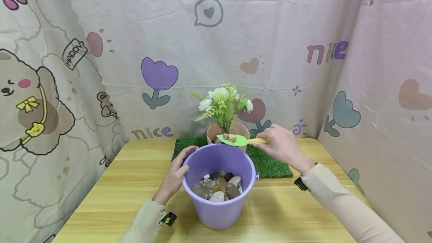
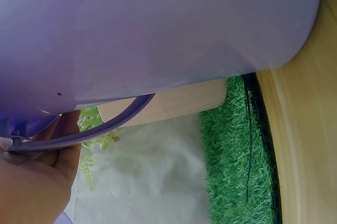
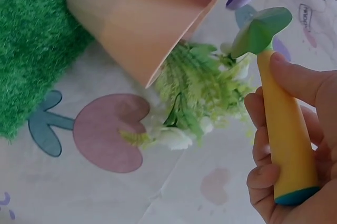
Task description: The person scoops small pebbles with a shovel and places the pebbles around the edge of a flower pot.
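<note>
A purple bucket (image 1: 218,215) stands on the table at the front, with several stones (image 1: 220,186) of mixed sizes inside. My left hand (image 1: 175,171) grips its rim at the left, near the handle (image 2: 108,124) in the left wrist view. My right hand (image 1: 282,144) holds a small trowel (image 3: 288,129) by its yellow handle, fingers wrapped round it. Its green blade extends left, level above the bucket's far rim, carrying a few small pebbles (image 1: 232,138). Behind the blade is a peach flowerpot (image 1: 211,132) with white flowers and greenery (image 1: 221,102), its lower part hidden by the bucket.
Under the pot lies a green artificial grass mat (image 1: 271,162) at the table's back. The wooden table (image 1: 111,198) reaches to a printed cloth backdrop (image 1: 209,48) behind and at both sides.
</note>
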`<state>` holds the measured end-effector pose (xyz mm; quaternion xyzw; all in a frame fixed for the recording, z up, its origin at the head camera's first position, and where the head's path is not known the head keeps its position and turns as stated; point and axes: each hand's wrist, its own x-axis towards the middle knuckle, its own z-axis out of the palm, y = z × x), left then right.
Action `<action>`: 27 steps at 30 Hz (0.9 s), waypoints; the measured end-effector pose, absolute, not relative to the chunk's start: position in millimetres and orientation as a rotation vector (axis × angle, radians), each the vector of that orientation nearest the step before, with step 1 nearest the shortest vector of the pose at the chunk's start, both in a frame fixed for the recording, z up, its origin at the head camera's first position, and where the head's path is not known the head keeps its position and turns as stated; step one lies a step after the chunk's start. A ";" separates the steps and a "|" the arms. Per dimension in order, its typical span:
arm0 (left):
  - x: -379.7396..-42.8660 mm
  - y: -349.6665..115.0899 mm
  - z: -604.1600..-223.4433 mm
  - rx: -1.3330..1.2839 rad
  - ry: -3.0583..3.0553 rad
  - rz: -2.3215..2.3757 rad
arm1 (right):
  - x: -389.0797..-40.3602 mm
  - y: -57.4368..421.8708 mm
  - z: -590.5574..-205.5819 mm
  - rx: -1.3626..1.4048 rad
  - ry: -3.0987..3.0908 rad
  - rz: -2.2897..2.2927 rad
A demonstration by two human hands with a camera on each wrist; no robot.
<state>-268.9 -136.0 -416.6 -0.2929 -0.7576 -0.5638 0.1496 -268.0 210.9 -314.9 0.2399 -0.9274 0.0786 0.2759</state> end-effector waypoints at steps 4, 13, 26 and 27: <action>-269.4 -136.1 -416.0 -0.842 -2.181 -1.615 | -275.1 215.9 -313.6 0.583 -2.538 0.185; -267.4 -135.3 -415.7 -0.818 -2.193 -1.593 | -298.6 219.9 -317.5 0.457 -2.699 0.166; -267.5 -134.6 -416.6 -0.825 -2.198 -1.601 | -331.6 205.2 -310.8 0.412 -2.767 0.086; -267.6 -134.5 -416.6 -0.826 -2.198 -1.603 | -332.7 203.7 -309.0 0.410 -2.771 0.076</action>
